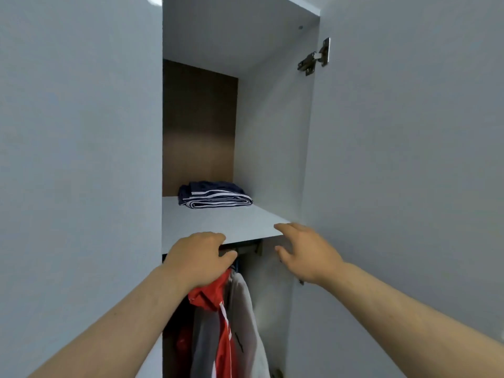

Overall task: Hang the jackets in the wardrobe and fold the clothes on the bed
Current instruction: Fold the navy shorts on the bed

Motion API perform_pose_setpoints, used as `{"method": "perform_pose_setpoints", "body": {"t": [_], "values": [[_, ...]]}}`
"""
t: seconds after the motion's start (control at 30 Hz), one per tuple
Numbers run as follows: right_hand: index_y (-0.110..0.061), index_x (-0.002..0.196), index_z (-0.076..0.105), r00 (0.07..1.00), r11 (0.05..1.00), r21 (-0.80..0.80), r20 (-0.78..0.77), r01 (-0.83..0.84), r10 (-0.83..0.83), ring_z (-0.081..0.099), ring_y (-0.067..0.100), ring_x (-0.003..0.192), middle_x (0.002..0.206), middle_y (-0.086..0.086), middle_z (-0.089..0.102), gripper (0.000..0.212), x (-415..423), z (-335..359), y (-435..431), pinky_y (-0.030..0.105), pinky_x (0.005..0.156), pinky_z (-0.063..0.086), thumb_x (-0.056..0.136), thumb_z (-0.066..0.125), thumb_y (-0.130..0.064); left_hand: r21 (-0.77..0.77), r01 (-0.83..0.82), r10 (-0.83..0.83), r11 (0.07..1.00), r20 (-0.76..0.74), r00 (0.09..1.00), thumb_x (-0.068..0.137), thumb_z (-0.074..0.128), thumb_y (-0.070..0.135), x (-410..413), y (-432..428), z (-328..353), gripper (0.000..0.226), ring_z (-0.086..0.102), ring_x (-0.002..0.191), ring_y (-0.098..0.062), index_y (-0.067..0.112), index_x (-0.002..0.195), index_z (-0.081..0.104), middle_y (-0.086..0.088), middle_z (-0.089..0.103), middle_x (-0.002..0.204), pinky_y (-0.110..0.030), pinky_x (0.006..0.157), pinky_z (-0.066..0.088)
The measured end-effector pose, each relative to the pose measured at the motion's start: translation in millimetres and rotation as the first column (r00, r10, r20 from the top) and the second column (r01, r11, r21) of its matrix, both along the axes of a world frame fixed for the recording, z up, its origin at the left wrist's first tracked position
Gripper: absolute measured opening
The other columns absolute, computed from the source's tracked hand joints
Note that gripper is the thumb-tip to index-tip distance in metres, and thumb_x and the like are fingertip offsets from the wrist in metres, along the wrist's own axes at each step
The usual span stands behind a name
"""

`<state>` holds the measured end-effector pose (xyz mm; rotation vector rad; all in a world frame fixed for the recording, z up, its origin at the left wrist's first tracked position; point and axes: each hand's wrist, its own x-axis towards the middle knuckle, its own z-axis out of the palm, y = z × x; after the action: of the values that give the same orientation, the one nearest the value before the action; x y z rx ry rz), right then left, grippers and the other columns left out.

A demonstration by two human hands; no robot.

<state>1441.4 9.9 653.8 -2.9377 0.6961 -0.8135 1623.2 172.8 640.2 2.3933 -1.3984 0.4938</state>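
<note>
1. The wardrobe is pale grey and stands open. It has a brown back wall.
2. Its door is swung open at 3 o'clock and fills that whole side.
3. A flat pale shelf runs across the middle of the wardrobe.
4. A red and grey jacket hangs under the shelf, at 6 o'clock. It has a white stripe down the red part. More red cloth shows in the dark at its 9 o'clock side.
5. The left hand is just under the front edge of the shelf, on the very top of the jacket. Its grip is closed, with the fingers curled round the jacket's top. The hand hides what the jacket hangs on.
6. The right hand is at 3 o'clock from the left hand, by the shelf's front corner. Its grip is open and holds nothing. I cannot tell if its fingertips touch the shelf.
7. Some folded clothes, dark blue with white stripes, lie at the back of the shelf, at 12 o'clock from the hands.
8. A small metal hinge sits high up at 1 o'clock, where the door meets the wardrobe.
</note>
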Motion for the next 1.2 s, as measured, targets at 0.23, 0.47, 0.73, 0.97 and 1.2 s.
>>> {"method": "perform_pose_setpoints", "body": {"t": [0.23,0.47,0.73,0.97,1.2], "values": [[-0.027,0.149,0.035,0.991,0.991,0.028,0.02,0.131,-0.131,0.041,0.019,0.135,0.149,-0.006,0.042,0.055,-125.2,-34.8,45.5,0.037,0.107,0.041,0.097,0.05,-0.037,-0.025,0.212,-0.212,0.977,-0.006,0.977,0.086,0.04,0.06,-89.9,-9.4,-43.1,0.055,0.053,0.121,-0.017,0.026,0.125,0.059,0.007,0.062,0.126,-0.034,0.098,0.045],[-0.031,0.151,0.032,0.928,0.925,0.075,-0.034,0.373,-0.371,0.035,0.009,0.137,0.151,-0.014,0.038,0.054,-301.2,-81.9,80.9,0.024,0.11,0.034,0.099,0.045,-0.041,0.062,0.426,-0.407,0.902,-0.2,0.891,0.093,0.045,0.056,-228.2,-26.4,-108.3,0.059,0.039,0.138,-0.013,0.034,0.147,0.039,0.013,0.04,0.152,-0.028,0.111,0.032],[-0.034,0.15,0.031,0.695,0.66,0.27,-0.056,0.701,-0.716,0.034,0.01,0.138,0.152,-0.014,0.034,0.052,-546.8,-142.8,141.4,0.027,0.112,0.031,0.1,0.045,-0.039,0.15,0.716,-0.642,0.682,-0.347,0.684,0.093,0.044,0.058,-452.3,-40.2,-154.5,0.056,0.039,0.136,-0.005,0.042,0.146,0.037,0.023,0.039,0.149,-0.027,0.108,0.036],[-0.035,0.153,0.026,0.456,0.397,0.363,-0.091,0.843,-0.885,0.031,0.013,0.14,0.155,-0.01,0.032,0.059,-721.1,-184.3,218.5,0.028,0.114,0.028,0.098,0.046,-0.042,0.213,0.864,-0.821,0.457,-0.271,0.502,0.094,0.043,0.054,-650.4,-35.3,-158.1,0.057,0.041,0.135,-0.01,0.034,0.147,0.04,0.017,0.045,0.148,-0.03,0.109,0.035],[-0.033,0.152,0.03,0.23,0.164,0.427,-0.108,0.89,-0.967,0.033,0.013,0.139,0.153,-0.01,0.035,0.058,-844.5,-215.8,284.5,0.027,0.113,0.028,0.096,0.047,-0.04,0.27,0.932,-0.901,0.243,-0.292,0.32,0.094,0.044,0.054,-799.9,-31.2,-177.8,0.056,0.042,0.135,-0.011,0.035,0.146,0.041,0.016,0.045,0.148,-0.029,0.109,0.035]]}}
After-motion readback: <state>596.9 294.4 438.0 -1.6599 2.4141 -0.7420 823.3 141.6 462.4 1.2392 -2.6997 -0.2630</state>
